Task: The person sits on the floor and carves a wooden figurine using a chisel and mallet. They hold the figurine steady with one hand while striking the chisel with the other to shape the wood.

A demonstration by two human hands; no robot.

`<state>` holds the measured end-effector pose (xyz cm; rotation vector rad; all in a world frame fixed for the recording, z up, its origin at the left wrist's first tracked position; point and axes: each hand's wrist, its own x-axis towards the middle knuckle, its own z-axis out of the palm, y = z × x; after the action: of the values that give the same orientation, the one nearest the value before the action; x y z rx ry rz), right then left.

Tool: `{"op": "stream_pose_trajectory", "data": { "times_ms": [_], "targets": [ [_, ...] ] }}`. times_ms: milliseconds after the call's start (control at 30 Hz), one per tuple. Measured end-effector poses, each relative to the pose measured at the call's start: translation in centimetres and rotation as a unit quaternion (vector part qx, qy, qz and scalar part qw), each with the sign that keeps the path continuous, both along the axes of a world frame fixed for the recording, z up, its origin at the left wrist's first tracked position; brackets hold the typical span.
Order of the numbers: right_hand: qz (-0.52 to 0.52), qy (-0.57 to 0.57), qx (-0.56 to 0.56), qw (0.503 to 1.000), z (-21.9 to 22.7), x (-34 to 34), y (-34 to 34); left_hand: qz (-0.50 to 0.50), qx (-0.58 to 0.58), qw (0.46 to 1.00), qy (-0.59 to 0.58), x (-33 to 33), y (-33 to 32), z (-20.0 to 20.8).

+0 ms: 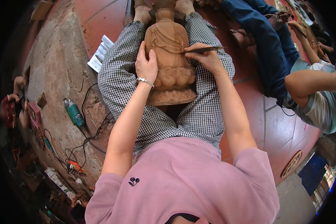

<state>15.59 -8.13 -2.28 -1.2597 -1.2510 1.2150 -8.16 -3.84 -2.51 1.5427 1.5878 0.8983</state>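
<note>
A brown carved statue [170, 37] of a robed figure on a lotus-petal base lies between my legs, its head toward my feet. My left hand [146, 67] rests along the statue's left side, fingers stretched out and thumb apart. In a pinch, my right hand [207, 58] holds a slim dark carving tool [209, 49]. One end of the tool meets the robe folds on the statue's right side; its pointed other end sticks out to the right. Fingers partly cover the tool's middle.
A green power tool [74, 112] with tangled black cords lies on the rough slab [59, 63] at my left. Folded paper [100, 55] is beside my left leg. Another person in blue jeans [263, 44] sits close on the right, over red floor tiles [246, 100].
</note>
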Motion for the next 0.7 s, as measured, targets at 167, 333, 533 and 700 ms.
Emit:
{"op": "stream_pose_trajectory", "data": {
  "times_ms": [167, 333, 533, 700],
  "targets": [
    [0.092, -0.067, 0.074, 0.991, 0.0, 1.0, -0.6, 0.001, 0.008, 1.0, 0.015, -0.1, -0.1, 0.4],
    [0.134, -0.164, 0.083, 0.974, 1.2, 1.6, 0.9, -0.008, 0.021, 1.0, 0.003, -0.3, 0.1, -0.4],
    [0.046, -0.05, -0.002, 0.998, 1.9, 1.4, 1.7, -0.004, 0.017, 0.999, 0.035, 0.2, -0.1, 0.5],
    [0.094, -0.045, 0.007, 0.995, 2.6, 2.3, -0.1, -0.008, 0.017, 0.999, 0.028, -0.1, 0.2, -0.3]
  ]
}}
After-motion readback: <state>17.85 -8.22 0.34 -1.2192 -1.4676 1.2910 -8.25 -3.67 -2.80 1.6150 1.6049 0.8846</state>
